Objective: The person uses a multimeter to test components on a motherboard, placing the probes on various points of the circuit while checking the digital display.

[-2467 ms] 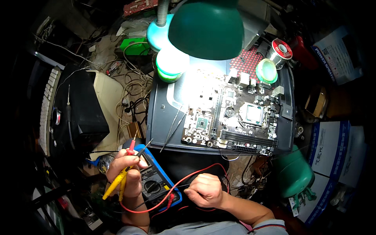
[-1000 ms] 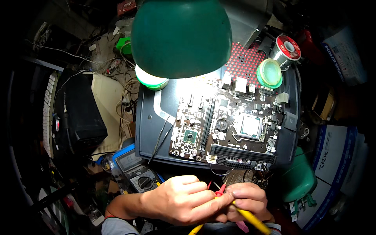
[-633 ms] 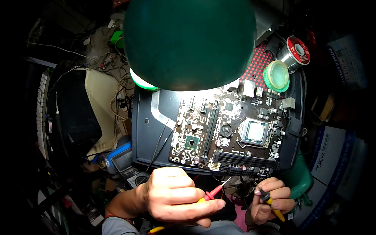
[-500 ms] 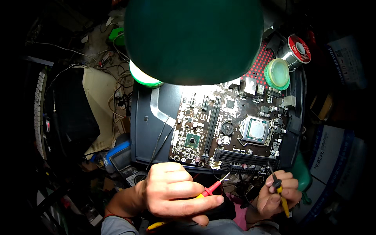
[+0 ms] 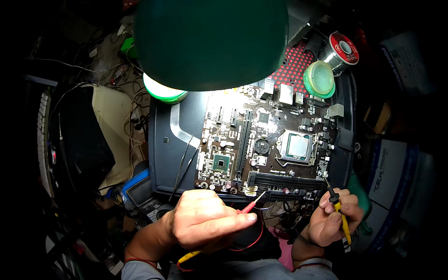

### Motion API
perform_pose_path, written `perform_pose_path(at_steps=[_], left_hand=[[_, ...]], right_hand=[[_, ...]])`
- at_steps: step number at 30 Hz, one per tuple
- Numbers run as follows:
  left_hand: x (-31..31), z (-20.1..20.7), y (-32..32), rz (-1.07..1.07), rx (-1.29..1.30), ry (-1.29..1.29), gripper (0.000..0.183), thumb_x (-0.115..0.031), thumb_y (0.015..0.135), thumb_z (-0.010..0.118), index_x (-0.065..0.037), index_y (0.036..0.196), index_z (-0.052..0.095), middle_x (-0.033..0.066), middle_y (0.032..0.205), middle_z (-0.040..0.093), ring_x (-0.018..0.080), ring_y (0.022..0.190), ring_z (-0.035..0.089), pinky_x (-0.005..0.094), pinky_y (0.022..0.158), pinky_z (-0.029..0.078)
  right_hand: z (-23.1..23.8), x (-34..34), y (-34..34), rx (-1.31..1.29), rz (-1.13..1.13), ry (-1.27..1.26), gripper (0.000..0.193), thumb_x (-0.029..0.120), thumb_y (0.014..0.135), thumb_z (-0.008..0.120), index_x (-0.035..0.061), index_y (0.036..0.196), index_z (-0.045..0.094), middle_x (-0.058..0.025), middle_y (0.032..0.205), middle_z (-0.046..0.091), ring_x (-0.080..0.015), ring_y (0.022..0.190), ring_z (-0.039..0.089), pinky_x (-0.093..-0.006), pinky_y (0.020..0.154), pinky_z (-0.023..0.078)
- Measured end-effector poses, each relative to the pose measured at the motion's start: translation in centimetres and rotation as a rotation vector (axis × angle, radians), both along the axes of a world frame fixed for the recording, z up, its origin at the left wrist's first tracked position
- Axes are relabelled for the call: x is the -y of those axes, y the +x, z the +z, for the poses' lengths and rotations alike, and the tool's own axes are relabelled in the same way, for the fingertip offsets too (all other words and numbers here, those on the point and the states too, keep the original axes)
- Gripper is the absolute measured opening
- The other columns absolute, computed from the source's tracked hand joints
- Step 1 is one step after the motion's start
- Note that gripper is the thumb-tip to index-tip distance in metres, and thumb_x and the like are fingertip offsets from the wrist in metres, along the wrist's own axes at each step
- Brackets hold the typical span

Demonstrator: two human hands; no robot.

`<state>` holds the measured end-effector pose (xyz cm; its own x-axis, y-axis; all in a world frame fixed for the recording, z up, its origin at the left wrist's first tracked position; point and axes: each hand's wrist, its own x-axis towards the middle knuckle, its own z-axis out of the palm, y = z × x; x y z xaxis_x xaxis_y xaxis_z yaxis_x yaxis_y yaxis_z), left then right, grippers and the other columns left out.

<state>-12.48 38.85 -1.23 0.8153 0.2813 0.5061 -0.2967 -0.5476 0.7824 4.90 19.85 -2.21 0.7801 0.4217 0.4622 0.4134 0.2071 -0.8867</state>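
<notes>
Nearest to the body is the left hand, whose fingers are bent together and clamped around the red probe; the yellow rear end of this probe comes out below the palm, and a red wire curves near it. The right hand, well apart at the right, pinches the black probe between thumb and fingers, with its yellow handle pointing down. A little farther, at the left, the blue-edged multimeter is partly hidden by the left forearm. The circuit board lies flat in front of both hands, upon a dark casing. The tip of the red probe is at the board's near edge, beside the long black slots, and the tip of the black probe is by its near right corner; I cannot tell if either one is touching. Left of the board, the thin tweezers rest with their two arms apart. On the board, toward the right, sits the square processor. Behind the board there are a green round tin and a solder spool, while a dark green lamp shade covers the far left part
</notes>
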Motion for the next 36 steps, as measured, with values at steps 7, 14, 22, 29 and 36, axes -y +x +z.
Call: perform_pose_path(at_steps=[7,14,22,29,36], left_hand=[[-0.3,-0.4,0.2,0.015,0.002,-0.043,0.038,-0.037,0.094,0.066,-0.001,0.106,0.069,0.004,0.075,0.07,0.0118,0.049,0.056,0.0259,0.046,0.038],[0.3,-0.7,0.1,0.128,0.072,-0.164,0.04,-0.04,0.097,0.063,-0.001,0.101,0.07,0.0036,0.065,0.064,0.0151,0.047,0.057,0.0274,0.045,0.037],[0.8,-0.9,0.1,0.179,0.074,-0.229,0.041,-0.039,0.098,0.061,0.0,0.098,0.069,0.0028,0.06,0.06,0.0154,0.047,0.057,0.0271,0.046,0.039],[0.6,-0.7,0.1,0.163,0.07,-0.223,0.039,-0.038,0.098,0.061,0.0,0.097,0.07,0.0031,0.06,0.061,0.0155,0.047,0.057,0.0274,0.047,0.039],[0.6,-0.7,0.4,0.171,0.081,-0.221,0.038,-0.037,0.098,0.061,0.0,0.099,0.07,0.0026,0.061,0.062,0.0148,0.049,0.058,0.0273,0.048,0.04]], right_hand=[[0.3,0.1,0.1,-0.025,-0.008,-0.017,0.026,0.026,0.096,0.064,0.0074,0.107,0.051,-0.0055,0.08,0.049,-0.0148,0.065,0.048,-0.0292,0.057,0.044],[5.3,-1.4,-1.9,-0.364,0.274,0.454,0.03,0.028,0.106,0.044,0.0053,0.125,0.045,-0.0099,0.086,0.05,-0.0199,0.064,0.057,-0.0284,0.053,0.051],[7.1,-1.1,-2.3,-0.802,0.983,0.946,0.038,0.014,0.099,0.061,0.0149,0.134,0.048,-0.0168,0.114,0.051,-0.0308,0.101,0.057,-0.0535,0.083,0.06],[5.8,-2.1,-3.1,-0.654,1.007,1.125,0.04,0.013,0.096,0.064,0.0139,0.134,0.049,-0.0167,0.109,0.055,-0.0307,0.094,0.058,-0.0536,0.075,0.061],[8.2,-1.3,-1.7,-0.799,1.048,0.863,0.045,0.011,0.096,0.064,0.0155,0.138,0.048,-0.0144,0.107,0.055,-0.0272,0.091,0.058,-0.0507,0.078,0.061]])
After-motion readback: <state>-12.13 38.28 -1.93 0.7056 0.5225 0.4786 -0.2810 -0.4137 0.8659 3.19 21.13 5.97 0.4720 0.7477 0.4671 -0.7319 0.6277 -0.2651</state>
